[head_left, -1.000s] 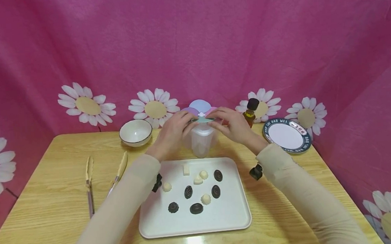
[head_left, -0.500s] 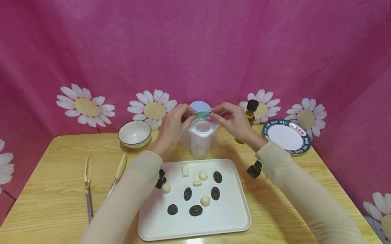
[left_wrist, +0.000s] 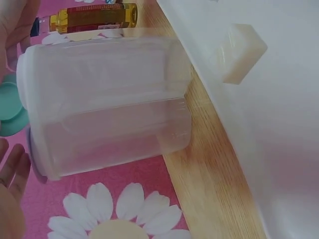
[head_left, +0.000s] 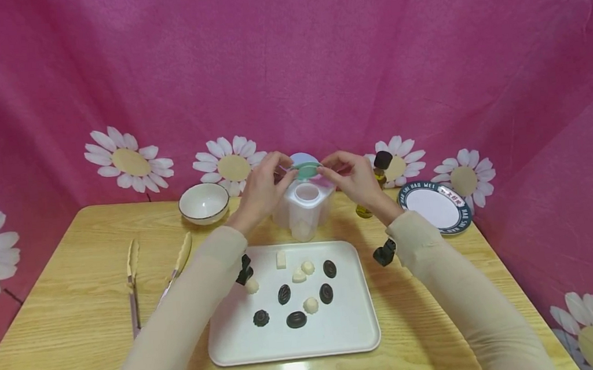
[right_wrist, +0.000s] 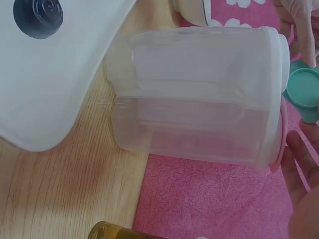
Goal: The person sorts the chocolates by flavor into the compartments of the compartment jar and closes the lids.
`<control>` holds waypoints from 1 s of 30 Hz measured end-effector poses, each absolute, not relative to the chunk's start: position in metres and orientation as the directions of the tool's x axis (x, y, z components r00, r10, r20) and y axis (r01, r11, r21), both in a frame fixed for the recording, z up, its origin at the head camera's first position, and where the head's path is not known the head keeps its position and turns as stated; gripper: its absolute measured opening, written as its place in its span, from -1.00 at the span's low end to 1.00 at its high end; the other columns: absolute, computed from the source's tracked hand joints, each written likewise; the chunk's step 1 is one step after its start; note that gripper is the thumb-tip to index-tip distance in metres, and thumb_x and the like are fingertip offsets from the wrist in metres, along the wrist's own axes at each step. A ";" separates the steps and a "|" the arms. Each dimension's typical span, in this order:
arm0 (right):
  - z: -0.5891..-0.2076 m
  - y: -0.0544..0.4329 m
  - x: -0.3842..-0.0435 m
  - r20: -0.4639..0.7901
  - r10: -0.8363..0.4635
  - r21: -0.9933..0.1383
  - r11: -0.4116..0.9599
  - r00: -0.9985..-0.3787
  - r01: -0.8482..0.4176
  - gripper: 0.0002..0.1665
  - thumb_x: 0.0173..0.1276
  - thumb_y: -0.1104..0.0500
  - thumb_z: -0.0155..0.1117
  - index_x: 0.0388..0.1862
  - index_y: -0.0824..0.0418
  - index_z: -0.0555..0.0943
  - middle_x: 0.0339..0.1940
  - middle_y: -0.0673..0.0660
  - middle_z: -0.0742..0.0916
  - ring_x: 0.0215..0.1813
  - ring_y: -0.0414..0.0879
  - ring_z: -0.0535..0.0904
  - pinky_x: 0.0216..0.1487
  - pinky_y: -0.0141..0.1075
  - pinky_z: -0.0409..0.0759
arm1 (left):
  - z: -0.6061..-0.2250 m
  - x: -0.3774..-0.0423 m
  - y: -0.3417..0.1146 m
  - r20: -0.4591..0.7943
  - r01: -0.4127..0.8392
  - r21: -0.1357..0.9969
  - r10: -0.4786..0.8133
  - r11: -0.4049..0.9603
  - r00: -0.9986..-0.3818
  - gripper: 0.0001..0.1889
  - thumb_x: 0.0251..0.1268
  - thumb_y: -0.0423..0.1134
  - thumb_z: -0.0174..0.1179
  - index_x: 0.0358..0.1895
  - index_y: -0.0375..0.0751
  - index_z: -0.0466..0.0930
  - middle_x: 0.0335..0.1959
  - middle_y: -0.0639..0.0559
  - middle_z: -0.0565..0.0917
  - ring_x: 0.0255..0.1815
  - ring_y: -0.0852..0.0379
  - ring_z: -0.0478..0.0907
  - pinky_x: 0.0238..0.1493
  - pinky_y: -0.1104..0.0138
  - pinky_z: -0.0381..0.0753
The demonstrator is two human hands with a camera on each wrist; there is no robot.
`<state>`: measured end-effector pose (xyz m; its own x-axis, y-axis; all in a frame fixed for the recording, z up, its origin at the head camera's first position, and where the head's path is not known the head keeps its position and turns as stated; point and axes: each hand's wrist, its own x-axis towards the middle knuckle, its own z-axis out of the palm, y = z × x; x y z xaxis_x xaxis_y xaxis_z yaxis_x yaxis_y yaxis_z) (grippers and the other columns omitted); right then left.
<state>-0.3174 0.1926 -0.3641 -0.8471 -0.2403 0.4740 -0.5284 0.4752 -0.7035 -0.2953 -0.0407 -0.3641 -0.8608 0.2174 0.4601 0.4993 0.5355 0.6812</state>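
Note:
A translucent plastic storage container with several coloured flip lids stands at the back middle of the table. Its green lid is tilted up, and the round opening below it is uncovered. My left hand pinches the left edge of this lid between thumb and fingers. At the opposite edge, my right hand pinches it in the same way. The right wrist view shows the lid's round inner ring, with a pink lid close to the fingers. The container's walls look empty through the plastic.
In front lies a white tray with several dark and white chocolates. A bowl and tongs are on the left. An oil bottle and a rimmed plate stand on the right, by the pink cloth.
The green lid has swung up and back from the container's opening, with both hands rising along with it. The hole beneath it has come into view.

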 end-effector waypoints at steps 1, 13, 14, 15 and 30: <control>-0.364 0.193 -0.317 0.474 -0.240 -0.704 0.474 -0.847 -0.529 -0.79 0.41 0.17 0.49 -0.10 0.29 0.77 -0.23 0.30 0.84 -0.21 -0.01 0.72 -0.14 -0.47 0.60 | -0.363 -0.293 -0.042 0.460 0.496 0.682 0.212 0.537 -0.862 -0.78 0.53 -0.23 0.28 0.09 -0.24 0.59 0.03 -0.16 0.69 0.00 -0.08 0.73 0.11 0.14 0.75; -0.365 0.192 -0.316 0.473 -0.246 -0.700 0.478 -0.846 -0.530 -0.77 0.41 0.17 0.49 -0.07 0.29 0.77 -0.21 0.29 0.85 -0.22 -0.03 0.75 -0.24 -0.49 0.65 | -0.377 -0.242 -0.107 0.420 0.385 0.594 0.135 0.706 -0.897 -0.62 0.42 -0.05 0.38 0.12 -0.20 0.61 0.03 -0.14 0.71 0.06 -0.16 0.68 0.12 0.00 0.65; -0.364 0.192 -0.316 0.472 -0.248 -0.698 0.481 -0.846 -0.530 -0.77 0.42 0.16 0.49 -0.07 0.28 0.77 -0.21 0.28 0.85 -0.21 -0.03 0.75 -0.23 -0.49 0.65 | -0.380 -0.236 -0.114 0.403 0.364 0.585 0.129 0.725 -0.906 -0.60 0.42 -0.04 0.38 0.14 -0.21 0.60 0.05 -0.15 0.71 0.07 -0.16 0.68 0.13 -0.02 0.64; -0.364 0.192 -0.316 0.471 -0.250 -0.697 0.482 -0.846 -0.531 -0.77 0.42 0.16 0.49 -0.06 0.28 0.77 -0.21 0.28 0.85 -0.21 -0.02 0.75 -0.24 -0.48 0.66 | -0.382 -0.230 -0.121 0.386 0.345 0.577 0.125 0.740 -0.914 -0.58 0.42 -0.03 0.38 0.14 -0.22 0.60 0.07 -0.16 0.70 0.08 -0.17 0.68 0.13 -0.03 0.65; -0.367 0.195 -0.316 0.484 -0.240 -0.700 0.471 -0.842 -0.536 -0.77 0.42 0.14 0.49 -0.07 0.28 0.77 -0.22 0.28 0.84 -0.23 -0.10 0.71 -0.23 -0.50 0.64 | -0.425 -0.130 -0.222 0.288 0.126 0.458 -0.013 0.880 -0.958 -0.36 0.36 0.16 0.37 0.22 -0.32 0.58 0.16 -0.34 0.65 0.16 -0.33 0.53 -0.02 -0.24 0.57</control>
